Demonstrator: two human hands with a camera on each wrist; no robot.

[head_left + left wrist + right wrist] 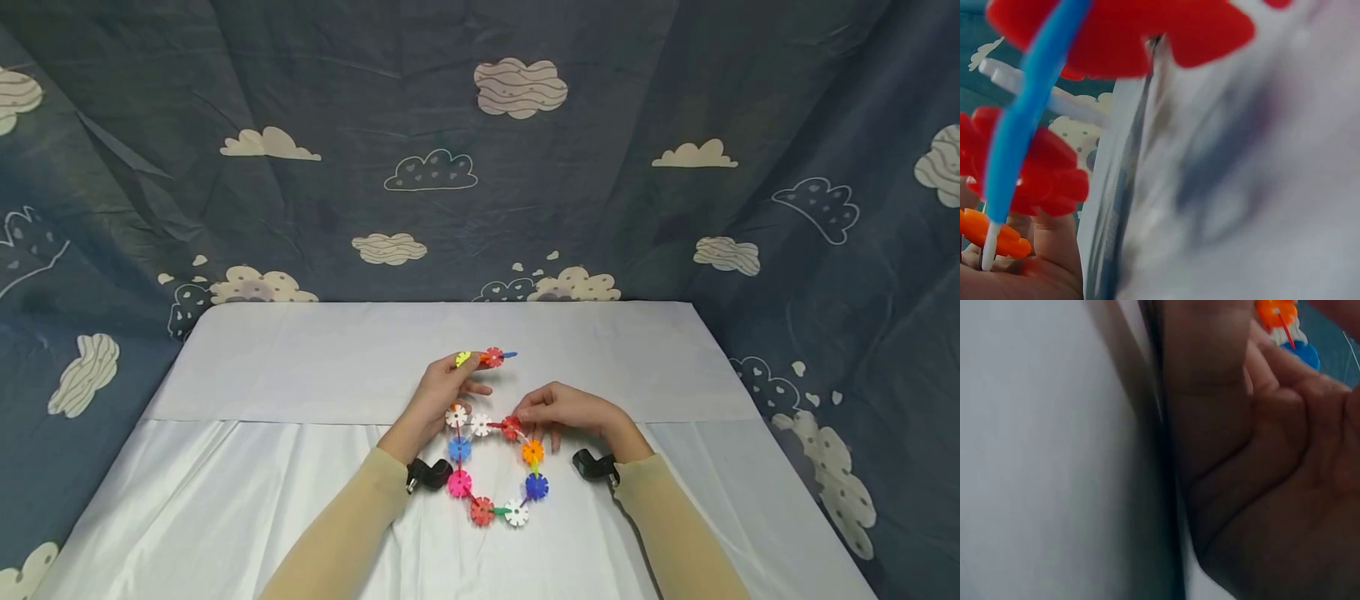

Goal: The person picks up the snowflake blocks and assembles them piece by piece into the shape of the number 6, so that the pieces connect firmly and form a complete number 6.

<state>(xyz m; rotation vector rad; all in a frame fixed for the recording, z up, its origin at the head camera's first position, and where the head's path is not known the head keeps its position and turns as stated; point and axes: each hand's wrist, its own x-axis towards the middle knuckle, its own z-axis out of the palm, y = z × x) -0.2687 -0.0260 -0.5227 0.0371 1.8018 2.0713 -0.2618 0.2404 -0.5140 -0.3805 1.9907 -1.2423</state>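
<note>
Toy notched discs joined by short connectors form a ring point(482, 512) in red, white, blue, pink and orange. My left hand point(437, 398) is at its far left, pinching a short string with a yellow disc point(463, 358), a red disc point(492, 357) and a blue connector point(511, 355) pointing right. An orange piece point(1010, 240) shows at the left fingers in the left wrist view. At the ring's far right, my right hand point(576, 412) curls its fingertips at another red disc point(511, 427); its palm hides most of the grip in the right wrist view.
White cloth covers the table point(300, 500), with a fold line across it. A dark cloud-print curtain point(435, 100) hangs behind and at both sides. Black wrist cameras point(430, 475) sit at both cuffs.
</note>
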